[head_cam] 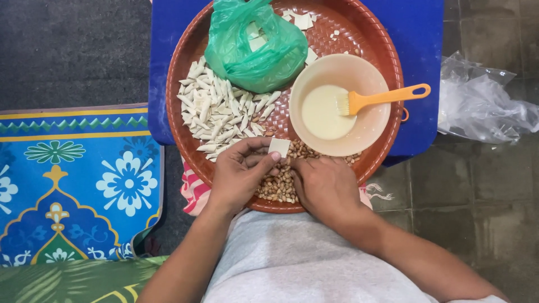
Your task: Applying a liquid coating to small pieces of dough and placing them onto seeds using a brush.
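Observation:
My left hand (238, 174) pinches a small square of pale dough wrapper (279, 147) between thumb and fingers, above a heap of peanuts (278, 185) at the near edge of a round brown woven tray (191, 50). My right hand (324, 185) rests palm down on the peanuts, fingers curled among them; what they hold is hidden. A pile of rolled white dough sticks (216, 109) lies on the tray's left side.
A cream bowl (370, 126) of pale liquid holds an orange-handled brush (382, 98). A green plastic bag (255, 47) with wrappers sits at the tray's far side. The tray rests on a blue stool (418, 33). Crumpled clear plastic (477, 101) lies right; a patterned mat (73, 179) lies left.

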